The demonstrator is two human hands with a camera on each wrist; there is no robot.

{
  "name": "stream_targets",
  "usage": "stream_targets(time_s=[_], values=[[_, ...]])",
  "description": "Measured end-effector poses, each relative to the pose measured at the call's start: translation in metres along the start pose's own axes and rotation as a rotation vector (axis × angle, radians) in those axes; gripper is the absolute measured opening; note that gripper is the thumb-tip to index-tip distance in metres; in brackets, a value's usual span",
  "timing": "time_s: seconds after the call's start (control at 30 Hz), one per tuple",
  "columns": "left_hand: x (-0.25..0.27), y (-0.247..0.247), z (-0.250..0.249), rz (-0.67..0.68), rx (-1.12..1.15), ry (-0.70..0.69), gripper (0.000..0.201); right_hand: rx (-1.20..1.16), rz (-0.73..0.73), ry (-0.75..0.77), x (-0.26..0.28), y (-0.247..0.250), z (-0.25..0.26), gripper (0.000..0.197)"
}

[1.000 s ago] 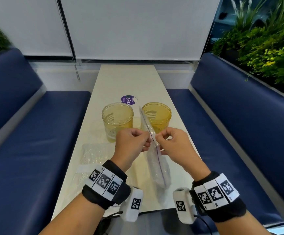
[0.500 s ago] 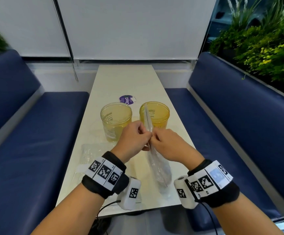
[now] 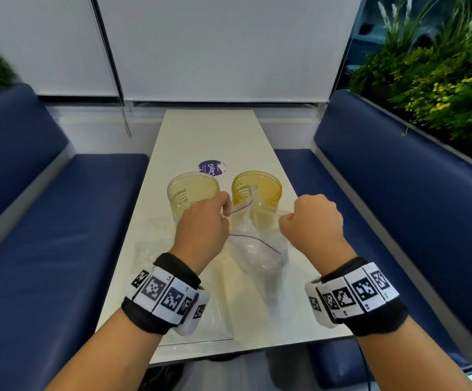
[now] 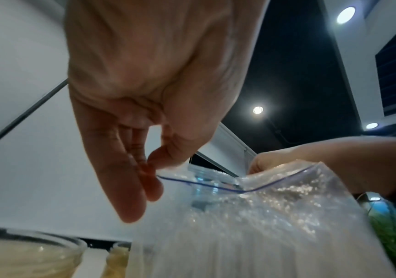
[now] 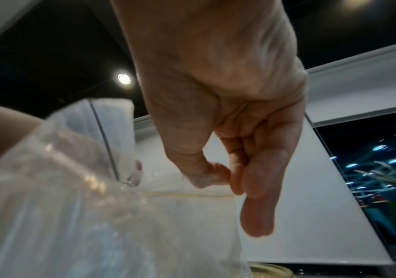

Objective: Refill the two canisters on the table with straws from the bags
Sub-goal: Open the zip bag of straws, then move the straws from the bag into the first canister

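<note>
Two yellow-tinted clear canisters stand side by side mid-table, the left canister and the right canister. In front of them a clear zip bag of straws with a purple seal line is held up, its mouth pulled apart. My left hand pinches the bag's left lip between thumb and fingers. My right hand pinches the right lip the same way. The straws inside show only as a pale blur.
A second clear bag lies flat on the table under my left wrist. A purple round sticker sits behind the canisters. Blue benches flank the table, with plants behind the right one.
My hands were close together on the closed seal; they have pulled apart sideways and the bag's mouth now gapes open between them.
</note>
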State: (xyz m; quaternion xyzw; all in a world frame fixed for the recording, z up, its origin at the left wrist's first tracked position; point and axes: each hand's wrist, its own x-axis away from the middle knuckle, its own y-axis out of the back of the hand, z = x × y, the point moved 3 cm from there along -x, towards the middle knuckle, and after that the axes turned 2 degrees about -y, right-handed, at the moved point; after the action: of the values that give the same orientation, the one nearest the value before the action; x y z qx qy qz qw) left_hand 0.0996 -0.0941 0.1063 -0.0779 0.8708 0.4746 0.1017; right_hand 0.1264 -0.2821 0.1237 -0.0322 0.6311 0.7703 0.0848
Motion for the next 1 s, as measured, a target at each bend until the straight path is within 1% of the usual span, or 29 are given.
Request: stream_targets(time_s=[0.07, 0.1, 0.13, 0.17, 0.23, 0.27, 0.33, 0.37, 0.47, 0.6, 0.67, 0.77, 0.8, 0.87, 0.93, 1.0], values=[[-0.002, 0.006, 0.003, 0.017, -0.081, 0.022, 0.029, -0.064, -0.013, -0.043, -0.005, 0.004, -0.007, 0.029], [-0.002, 0.008, 0.005, 0.022, -0.106, 0.037, 0.032, -0.078, -0.018, -0.038, -0.006, 0.005, -0.009, 0.022], [-0.003, 0.009, 0.006, 0.014, -0.124, 0.044, 0.032, -0.08, -0.015, -0.01, -0.005, 0.007, -0.008, 0.017], [-0.004, 0.009, 0.007, 0.003, -0.14, 0.058, 0.03, -0.078, -0.006, 0.031, -0.004, 0.006, -0.007, 0.02], [-0.005, 0.01, 0.007, -0.018, -0.173, 0.097, 0.022, -0.016, 0.045, 0.096, -0.005, 0.004, -0.001, 0.019], [-0.006, 0.011, 0.007, -0.02, -0.197, 0.118, 0.019, 0.035, 0.082, 0.099, -0.006, 0.003, 0.001, 0.019], [-0.007, 0.013, 0.007, 0.006, -0.237, 0.152, 0.018, 0.09, 0.123, 0.048, -0.008, 0.0, 0.003, 0.013], [-0.008, 0.013, 0.009, 0.036, -0.238, 0.158, 0.022, 0.11, 0.12, 0.025, -0.008, 0.001, 0.002, 0.008], [-0.009, 0.015, 0.012, 0.148, -0.2, 0.143, 0.04, 0.162, 0.047, -0.007, -0.011, 0.006, -0.003, 0.029], [-0.008, 0.021, 0.016, 0.227, -0.174, 0.1, 0.044, 0.237, 0.08, -0.05, -0.017, 0.012, -0.014, 0.032], [-0.008, 0.022, 0.018, 0.24, -0.165, 0.086, 0.047, 0.278, 0.092, -0.053, -0.018, 0.013, -0.015, 0.029], [-0.008, 0.021, 0.02, 0.236, -0.182, 0.075, 0.049, 0.307, 0.118, -0.061, -0.019, 0.008, -0.016, 0.033], [-0.008, 0.021, 0.019, 0.226, -0.202, 0.072, 0.047, 0.307, 0.118, -0.054, -0.02, 0.006, -0.015, 0.029], [-0.007, 0.019, 0.017, 0.205, -0.226, 0.06, 0.043, 0.331, 0.126, -0.043, -0.02, 0.003, -0.016, 0.008], [-0.005, 0.017, 0.012, 0.191, -0.189, 0.057, 0.043, 0.354, 0.092, 0.011, -0.022, 0.0, -0.014, 0.018], [-0.003, 0.014, 0.007, 0.176, -0.133, 0.06, 0.043, 0.29, -0.041, 0.127, -0.023, 0.004, -0.002, 0.017]])
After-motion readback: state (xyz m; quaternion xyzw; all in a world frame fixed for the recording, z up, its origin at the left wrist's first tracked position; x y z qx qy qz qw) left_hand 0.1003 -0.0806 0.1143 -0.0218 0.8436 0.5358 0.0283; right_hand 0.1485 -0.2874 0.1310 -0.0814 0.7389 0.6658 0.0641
